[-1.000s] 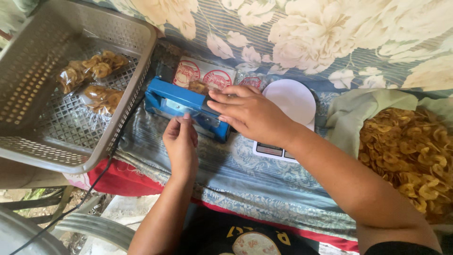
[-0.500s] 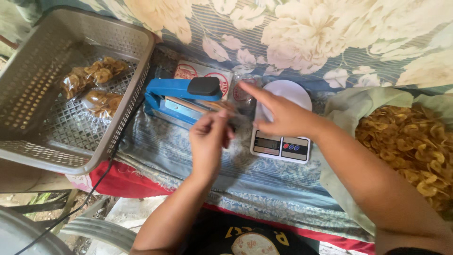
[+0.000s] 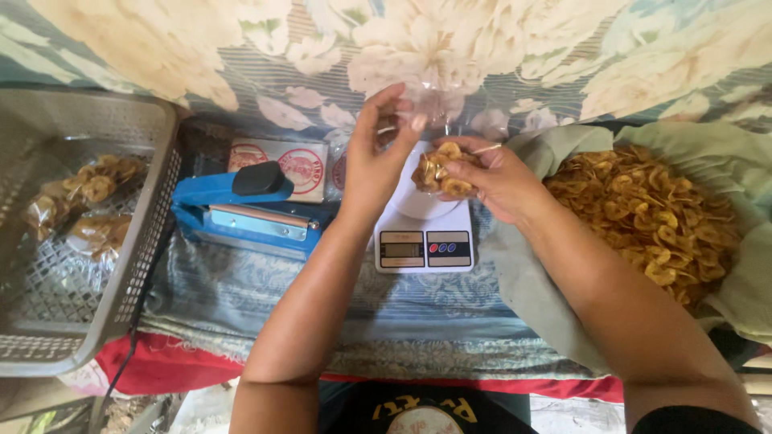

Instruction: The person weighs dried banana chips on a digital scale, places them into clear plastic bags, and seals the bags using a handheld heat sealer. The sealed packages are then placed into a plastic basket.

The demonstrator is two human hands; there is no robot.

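Head view: the worktop point(image 3: 265, 297), draped in a grey-blue patterned cloth, carries everything, largest first. At the left stands a grey plastic basket point(image 3: 153, 233) with a few filled packets point(image 3: 88, 205) lying in it. At the right a heap of fried chips point(image 3: 643, 217) rests on a pale green cloth point(image 3: 523, 281). Between them, toward the far side, sits a blue heat sealer point(image 3: 241, 213), and just right of it a small white kitchen scale point(image 3: 425, 237).

Both hands are raised above the scale. The left hand point(image 3: 374, 161) pinches the open top of a clear plastic bag point(image 3: 438, 108) between thumb and fingertips. The right hand point(image 3: 503, 181) is closed around the bag's lower part, cupping the chips point(image 3: 438, 169) inside it.

The chief risk, as I judge it, is spilling. The bag's mouth looks open and held only by a light pinch; if the left hand slips or the bag tilts, chips could drop onto the scale and cloth. A firm squeeze by the right hand could crush the brittle chips. The film is thin and glossy, so it may slide between the fingers. The sealer sits close by the left forearm, where an elbow could knock it.
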